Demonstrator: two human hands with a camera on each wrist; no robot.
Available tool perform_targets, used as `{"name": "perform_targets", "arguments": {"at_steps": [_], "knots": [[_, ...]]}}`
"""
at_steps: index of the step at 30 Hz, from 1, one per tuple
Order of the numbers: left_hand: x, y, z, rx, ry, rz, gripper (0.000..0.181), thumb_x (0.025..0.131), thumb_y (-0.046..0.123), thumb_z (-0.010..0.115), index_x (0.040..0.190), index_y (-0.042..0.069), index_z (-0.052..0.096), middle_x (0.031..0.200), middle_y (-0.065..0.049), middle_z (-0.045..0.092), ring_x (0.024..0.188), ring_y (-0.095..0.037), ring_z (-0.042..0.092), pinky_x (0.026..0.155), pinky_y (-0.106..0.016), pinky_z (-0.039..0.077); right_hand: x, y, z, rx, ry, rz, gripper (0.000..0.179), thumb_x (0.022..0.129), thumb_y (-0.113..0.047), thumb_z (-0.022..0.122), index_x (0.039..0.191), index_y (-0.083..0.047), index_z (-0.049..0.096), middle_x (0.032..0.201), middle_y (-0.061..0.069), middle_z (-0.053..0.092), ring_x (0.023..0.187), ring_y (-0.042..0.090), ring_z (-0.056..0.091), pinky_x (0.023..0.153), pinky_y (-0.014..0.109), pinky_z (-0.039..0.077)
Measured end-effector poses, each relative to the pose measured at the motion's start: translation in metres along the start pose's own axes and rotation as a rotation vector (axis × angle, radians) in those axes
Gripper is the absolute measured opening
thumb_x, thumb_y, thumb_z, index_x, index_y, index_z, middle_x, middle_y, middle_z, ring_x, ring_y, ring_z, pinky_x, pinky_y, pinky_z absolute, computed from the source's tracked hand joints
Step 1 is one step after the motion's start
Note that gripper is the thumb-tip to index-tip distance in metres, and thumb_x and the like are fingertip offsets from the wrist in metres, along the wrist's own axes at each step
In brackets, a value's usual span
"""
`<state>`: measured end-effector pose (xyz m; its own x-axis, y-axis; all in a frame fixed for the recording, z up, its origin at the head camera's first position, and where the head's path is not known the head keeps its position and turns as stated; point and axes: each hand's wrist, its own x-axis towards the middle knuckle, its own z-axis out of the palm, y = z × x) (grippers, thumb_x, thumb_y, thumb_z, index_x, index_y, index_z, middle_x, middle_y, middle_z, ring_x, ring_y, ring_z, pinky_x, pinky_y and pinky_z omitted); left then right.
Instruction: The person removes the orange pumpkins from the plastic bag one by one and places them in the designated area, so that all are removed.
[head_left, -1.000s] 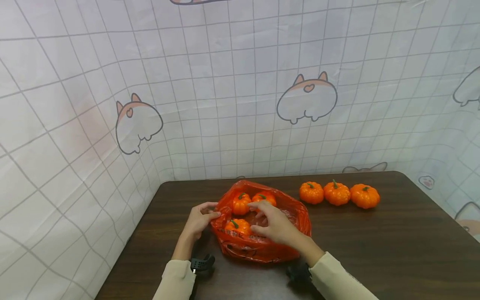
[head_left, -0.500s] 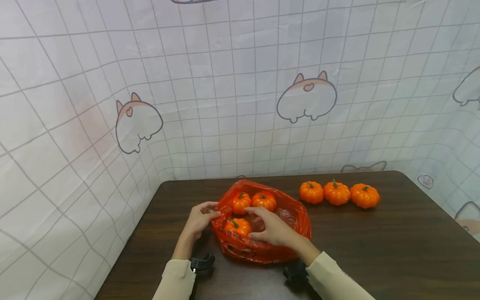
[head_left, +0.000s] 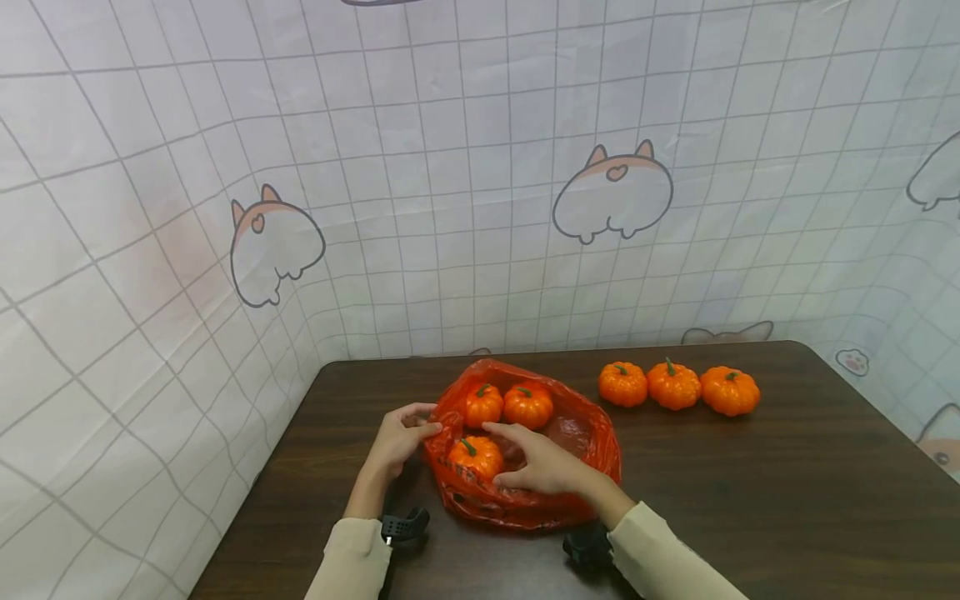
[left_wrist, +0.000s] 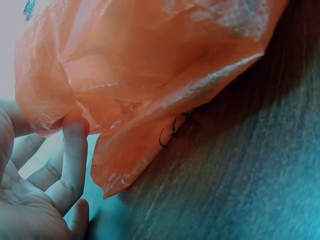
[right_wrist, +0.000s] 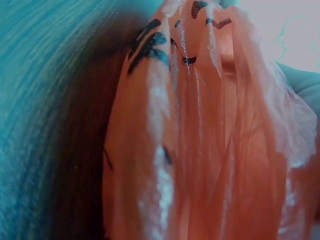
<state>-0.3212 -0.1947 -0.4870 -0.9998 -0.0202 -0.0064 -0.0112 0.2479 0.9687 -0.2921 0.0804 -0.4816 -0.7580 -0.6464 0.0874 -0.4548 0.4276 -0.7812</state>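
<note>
A red plastic bag [head_left: 517,504] lies with its mouth spread, and three small orange pumpkins are inside it. Two of them, a left one [head_left: 483,405] and a right one [head_left: 528,405], sit at the back; the front pumpkin [head_left: 477,457] is nearer the camera. My left hand [head_left: 397,439] pinches the bag's left rim, and the left wrist view shows fingers against the thin plastic [left_wrist: 120,75]. Over the bag's opening, my right hand [head_left: 543,462] has thumb and fingers spread beside the front pumpkin; contact cannot be told. In the right wrist view the bag [right_wrist: 200,140] hides most of that hand.
Three more orange pumpkins, left [head_left: 622,384], middle [head_left: 673,385] and right [head_left: 731,391], stand in a row on the dark wooden table [head_left: 750,500], right of the bag. Behind the table hangs a white grid-patterned cloth [head_left: 465,208].
My right hand has moved slightly left and toward the camera, from near the back pumpkins to beside the front one. My left hand stays at the bag's rim.
</note>
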Motion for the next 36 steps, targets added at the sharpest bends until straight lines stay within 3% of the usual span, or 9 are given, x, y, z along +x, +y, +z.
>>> {"name": "perform_targets", "arguments": {"at_steps": [18, 28, 36], "knots": [[0.002, -0.004, 0.002, 0.001, 0.004, -0.002, 0.03, 0.09, 0.007, 0.076, 0.12, 0.006, 0.073, 0.088, -0.007, 0.067, 0.076, -0.018, 0.06, 0.066, -0.03, 0.05, 0.004, 0.007, 0.005, -0.027, -0.023, -0.023, 0.065, 0.096, -0.021, 0.073, 0.154, -0.014, 0.045, 0.146, 0.011, 0.058, 0.13, 0.03, 0.059, 0.101, 0.052, 0.052], [0.002, -0.003, 0.001, 0.011, 0.007, 0.006, 0.03, 0.089, 0.007, 0.076, 0.119, 0.006, 0.074, 0.089, -0.008, 0.067, 0.077, -0.018, 0.06, 0.066, -0.03, 0.049, 0.001, 0.007, 0.0, -0.034, 0.037, 0.008, 0.066, 0.092, -0.029, 0.077, 0.15, -0.018, 0.049, 0.139, 0.01, 0.061, 0.118, 0.024, 0.063, 0.094, 0.047, 0.054], [0.003, -0.004, 0.001, 0.005, 0.008, 0.001, 0.03, 0.089, 0.008, 0.076, 0.119, 0.007, 0.074, 0.087, -0.007, 0.067, 0.077, -0.018, 0.059, 0.067, -0.03, 0.048, 0.0, 0.008, -0.007, 0.037, 0.101, 0.018, 0.068, 0.089, -0.03, 0.081, 0.148, -0.019, 0.05, 0.139, 0.015, 0.059, 0.113, 0.026, 0.065, 0.09, 0.04, 0.059]]}}
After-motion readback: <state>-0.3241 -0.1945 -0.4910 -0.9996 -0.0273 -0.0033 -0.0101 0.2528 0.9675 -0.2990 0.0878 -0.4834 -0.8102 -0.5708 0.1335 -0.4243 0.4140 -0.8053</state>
